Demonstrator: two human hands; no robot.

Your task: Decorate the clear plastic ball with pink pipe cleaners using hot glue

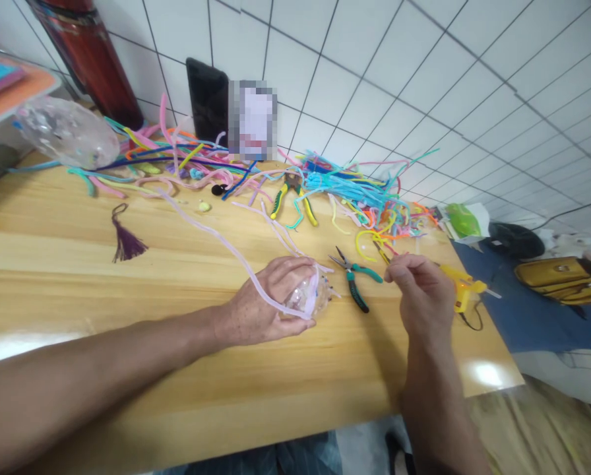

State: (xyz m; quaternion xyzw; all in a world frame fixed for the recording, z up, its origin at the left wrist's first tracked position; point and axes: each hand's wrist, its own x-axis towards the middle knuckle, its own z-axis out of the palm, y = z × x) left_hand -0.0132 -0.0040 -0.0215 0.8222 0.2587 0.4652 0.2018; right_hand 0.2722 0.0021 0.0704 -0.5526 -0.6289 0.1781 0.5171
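Observation:
My left hand [270, 297] is wrapped round a clear plastic bottle piece [322, 297] low over the table. A pale lilac pipe cleaner [226, 244] lies across the bottle piece and trails back over my hand to the upper left. To the right, my right hand [421, 287] is raised with thumb and fingers pinched together. A thin dark and yellow object [382, 252] shows at its fingertips, too small to name. Between the hands lie green-handled long-nose pliers [355, 280], jaws apart. A yellow glue gun [464, 287] rests behind my right hand.
Heaped pipe cleaners [345, 188] line the wall side, with yellow-green cutters [291, 198] before them. A purple tassel [127, 237] lies left. A phone [209, 102] leans on the tiles. A clear bottle [70, 132] and a red flask [97, 63] stand at the far left.

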